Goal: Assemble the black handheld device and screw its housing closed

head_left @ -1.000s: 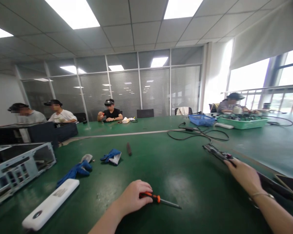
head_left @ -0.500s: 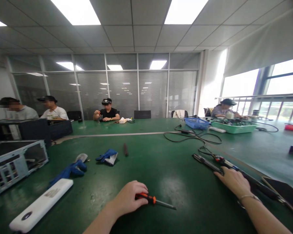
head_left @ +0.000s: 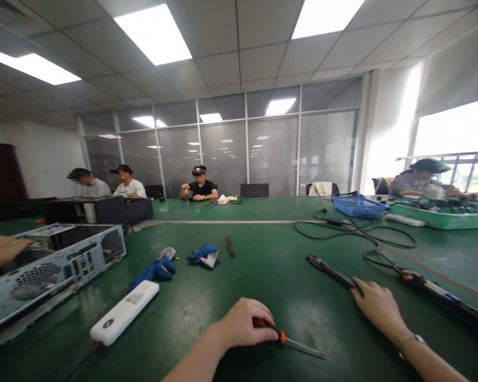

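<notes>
My left hand (head_left: 250, 322) is closed around the dark red and black handle of a screwdriver (head_left: 302, 347). The screwdriver's orange collar and metal shaft point to the right, low over the green table. Farther right, my right hand (head_left: 377, 303) has its fingers wrapped on the near end of a long, slim black tool (head_left: 330, 271), whose exact kind I cannot make out. That tool slants away to the left across the tabletop. Beyond my right hand lies a long black device (head_left: 442, 294) with a cable and coloured parts showing.
Blue gloves (head_left: 204, 255), a dark bar (head_left: 230, 246) and a white power strip (head_left: 124, 312) lie on the table (head_left: 263, 270). Leftward stands an open metal computer case (head_left: 63, 270). A blue basket (head_left: 360, 207) and a green basket (head_left: 442, 216) sit at the back right. Several people sit around.
The view has turned left. My right hand has drawn the black tool leftward, away from the long cabled device. My left hand keeps hold of the screwdriver.
</notes>
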A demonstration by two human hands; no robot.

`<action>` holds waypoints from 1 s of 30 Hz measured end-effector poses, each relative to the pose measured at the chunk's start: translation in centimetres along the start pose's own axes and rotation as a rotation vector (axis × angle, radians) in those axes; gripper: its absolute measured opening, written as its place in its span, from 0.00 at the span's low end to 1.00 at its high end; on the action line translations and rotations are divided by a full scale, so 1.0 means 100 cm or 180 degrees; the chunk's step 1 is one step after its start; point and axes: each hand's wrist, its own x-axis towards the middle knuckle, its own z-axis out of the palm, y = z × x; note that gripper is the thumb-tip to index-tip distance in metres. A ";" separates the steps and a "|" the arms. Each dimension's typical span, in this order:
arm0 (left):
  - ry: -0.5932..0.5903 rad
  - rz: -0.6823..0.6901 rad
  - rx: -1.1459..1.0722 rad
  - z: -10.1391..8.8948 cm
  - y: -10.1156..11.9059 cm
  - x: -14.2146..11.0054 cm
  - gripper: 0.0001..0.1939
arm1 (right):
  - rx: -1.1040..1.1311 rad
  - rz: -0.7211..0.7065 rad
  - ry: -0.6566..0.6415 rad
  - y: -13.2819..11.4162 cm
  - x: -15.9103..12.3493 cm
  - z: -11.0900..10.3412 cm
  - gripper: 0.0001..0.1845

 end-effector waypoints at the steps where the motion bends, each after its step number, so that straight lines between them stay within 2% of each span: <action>1: 0.0037 -0.0055 -0.0002 0.000 0.001 0.000 0.15 | 0.0052 -0.0146 -0.0057 -0.017 -0.002 0.006 0.30; 6: 0.0577 -0.0384 0.0098 -0.006 0.000 0.000 0.11 | 0.0451 -0.0864 -0.0347 -0.094 -0.018 0.024 0.26; 10: 0.1112 -0.0620 0.0410 -0.013 -0.006 -0.003 0.13 | 0.1019 -0.1433 -0.0785 -0.127 -0.035 0.011 0.24; 13: 0.1183 -0.0808 0.0576 -0.016 -0.008 -0.005 0.22 | 0.1451 -0.1658 -0.1184 -0.130 -0.042 -0.004 0.23; 18: 0.0800 -0.1214 0.0566 -0.013 -0.011 -0.006 0.36 | 0.1838 -0.1757 -0.1605 -0.122 -0.042 -0.022 0.22; 24: 0.0429 -0.1256 0.0566 -0.013 -0.016 -0.005 0.26 | 0.2068 -0.1710 -0.1831 -0.121 -0.040 -0.034 0.21; 30: 0.0450 -0.1207 0.0506 -0.013 -0.015 -0.005 0.27 | 0.2117 -0.1624 -0.1983 -0.120 -0.040 -0.042 0.20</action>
